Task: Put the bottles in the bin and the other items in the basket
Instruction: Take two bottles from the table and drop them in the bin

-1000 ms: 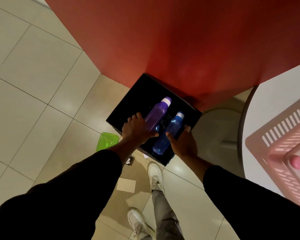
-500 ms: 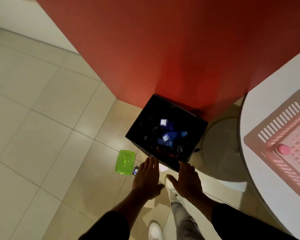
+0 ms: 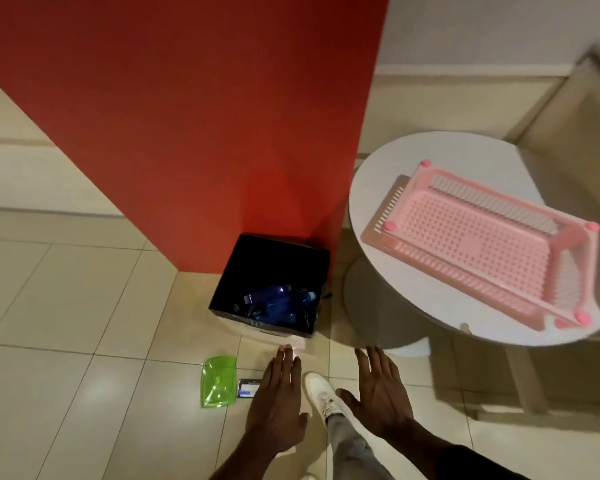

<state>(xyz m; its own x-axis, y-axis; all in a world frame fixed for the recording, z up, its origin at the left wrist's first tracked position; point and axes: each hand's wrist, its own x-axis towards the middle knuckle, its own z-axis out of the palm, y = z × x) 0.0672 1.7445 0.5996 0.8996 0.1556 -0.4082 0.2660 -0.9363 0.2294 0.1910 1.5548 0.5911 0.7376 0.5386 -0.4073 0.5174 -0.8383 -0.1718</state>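
Standing on tiled floor: bin against red wall.

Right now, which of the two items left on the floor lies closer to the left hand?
The small card with the blue stripe, right beside the left hand. The green translucent pouch lies further left, beyond the card.

Bottles lie in a bin on the floor against a wall; right of it, a basket sits on a round table; a pouch lies before the bin.
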